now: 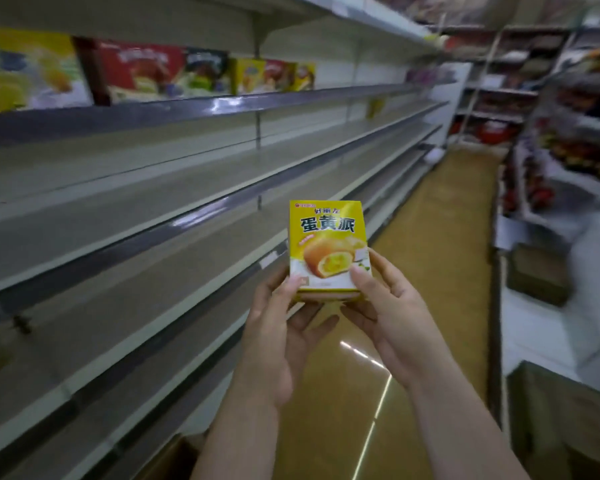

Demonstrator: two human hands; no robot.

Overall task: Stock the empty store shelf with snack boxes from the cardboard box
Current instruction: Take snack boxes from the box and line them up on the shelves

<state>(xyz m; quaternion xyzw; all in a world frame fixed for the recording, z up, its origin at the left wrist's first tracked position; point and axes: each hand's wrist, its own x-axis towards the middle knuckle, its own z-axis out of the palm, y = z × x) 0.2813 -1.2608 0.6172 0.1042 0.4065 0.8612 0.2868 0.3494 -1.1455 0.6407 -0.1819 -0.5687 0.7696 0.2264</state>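
Observation:
A yellow snack box [328, 247] with a cake picture stands upright in the air, held from below by both hands. My left hand [278, 327] grips its lower left corner, thumb on the front. My right hand [385, 306] grips its lower right corner, thumb on the front too. To the left run long grey store shelves [125, 216], mostly bare. The top visible shelf carries a row of snack boxes [146, 72] in yellow and red. A corner of the cardboard box [174, 459] shows at the bottom edge, left of my left forearm.
A brown aisle floor [430, 271] runs ahead between the shelves and stocked racks [575, 140] on the right. Cardboard cartons [537, 275] stand on the right side of the aisle. More stocked shelving [492, 98] closes the far end.

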